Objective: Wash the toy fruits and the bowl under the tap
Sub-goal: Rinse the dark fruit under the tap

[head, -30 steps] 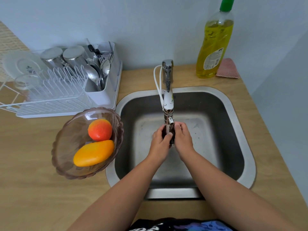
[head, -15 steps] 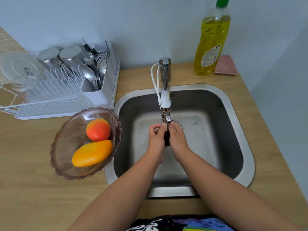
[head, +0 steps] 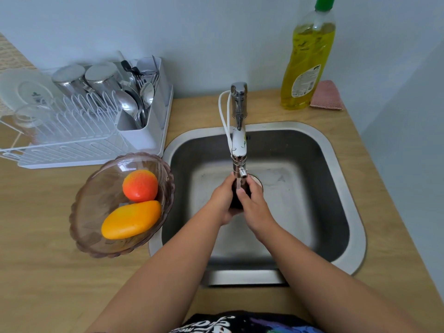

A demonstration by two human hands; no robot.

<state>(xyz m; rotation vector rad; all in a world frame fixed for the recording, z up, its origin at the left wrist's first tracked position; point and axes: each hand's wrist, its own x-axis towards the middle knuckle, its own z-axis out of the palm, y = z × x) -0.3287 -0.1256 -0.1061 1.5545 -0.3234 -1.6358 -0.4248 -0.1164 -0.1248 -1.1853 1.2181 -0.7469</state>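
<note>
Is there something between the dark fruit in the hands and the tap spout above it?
Nothing visible: the dark toy fruit, held by the left hand and right hand, sits directly under the tap spout.

A wooden counter [head: 43,272] holds a dish rack [head: 79,140], a fruit bowl [head: 93,239], a soap bottle [head: 305,68] and a pink sponge [head: 328,96] around a sunken steel sink [head: 346,193].

pale wall [head: 216,32], wooden counter [head: 36,272]
</note>
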